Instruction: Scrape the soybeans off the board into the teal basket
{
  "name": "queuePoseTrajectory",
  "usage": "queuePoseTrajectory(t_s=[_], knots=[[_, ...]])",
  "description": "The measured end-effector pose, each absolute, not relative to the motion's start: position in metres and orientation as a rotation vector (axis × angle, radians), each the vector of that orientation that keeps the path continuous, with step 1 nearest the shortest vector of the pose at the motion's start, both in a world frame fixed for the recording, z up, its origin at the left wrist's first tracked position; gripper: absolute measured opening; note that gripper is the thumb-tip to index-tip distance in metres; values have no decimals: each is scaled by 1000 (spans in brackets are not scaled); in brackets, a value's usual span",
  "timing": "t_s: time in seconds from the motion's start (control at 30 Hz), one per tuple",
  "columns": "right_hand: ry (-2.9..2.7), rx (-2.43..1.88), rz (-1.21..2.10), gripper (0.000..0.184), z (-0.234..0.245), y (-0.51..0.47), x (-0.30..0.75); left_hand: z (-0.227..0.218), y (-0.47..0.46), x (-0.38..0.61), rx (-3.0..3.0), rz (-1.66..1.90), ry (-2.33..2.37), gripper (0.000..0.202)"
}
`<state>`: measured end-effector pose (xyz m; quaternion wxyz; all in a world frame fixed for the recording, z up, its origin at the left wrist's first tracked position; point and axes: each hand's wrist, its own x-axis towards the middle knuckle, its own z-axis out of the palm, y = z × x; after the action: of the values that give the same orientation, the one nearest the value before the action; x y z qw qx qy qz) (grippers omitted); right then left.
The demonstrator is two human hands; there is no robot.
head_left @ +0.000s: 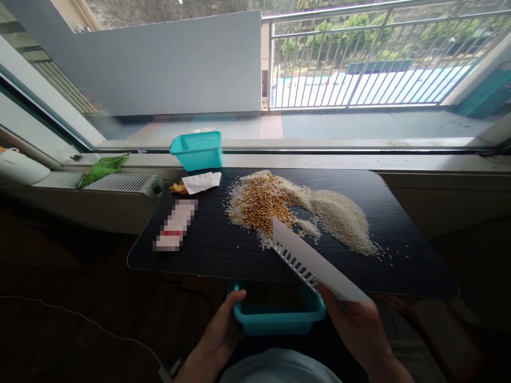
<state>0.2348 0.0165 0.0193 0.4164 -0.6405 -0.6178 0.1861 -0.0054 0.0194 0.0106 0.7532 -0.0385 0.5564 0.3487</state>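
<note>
My right hand (357, 324) grips a white slotted card (315, 263) that slants up and left, its tip at the near edge of a pile of yellow beans (261, 202) mixed with white rice (339, 215) on the dark table (207, 244). My left hand (217, 332) holds the left rim of a teal tub (277, 314) just below the table's front edge. The tub's dark inside holds some grains.
A second teal tub (197, 149) stands at the table's far left by the window. Near it lie white paper (202, 182), an orange scrap (178, 188) and a blurred packet (175, 224). A radiator (99, 183) with a green cloth (104, 167) is at left.
</note>
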Motion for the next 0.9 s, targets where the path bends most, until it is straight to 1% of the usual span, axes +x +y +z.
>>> queuePoseTrajectory(t_s=[0.1,0.23,0.37,0.53,0.7,0.9], knots=[[-1412,-1711,321,20,12,10,257,11,20,-2,-106,763,1216,35],[-1382,-1773,169,25,8,19,283,12,21,1,-103,754,1187,34],[-1319,-1785,210,33,15,45,281,13,21,5,-86,757,1212,33],[-1263,-1797,344,34,18,68,261,11,20,7,-121,744,1218,34],[-1218,-1851,271,35,16,72,276,17,19,10,-136,729,1196,36],[-1173,-1903,169,33,24,76,314,19,21,18,-114,702,1187,36]])
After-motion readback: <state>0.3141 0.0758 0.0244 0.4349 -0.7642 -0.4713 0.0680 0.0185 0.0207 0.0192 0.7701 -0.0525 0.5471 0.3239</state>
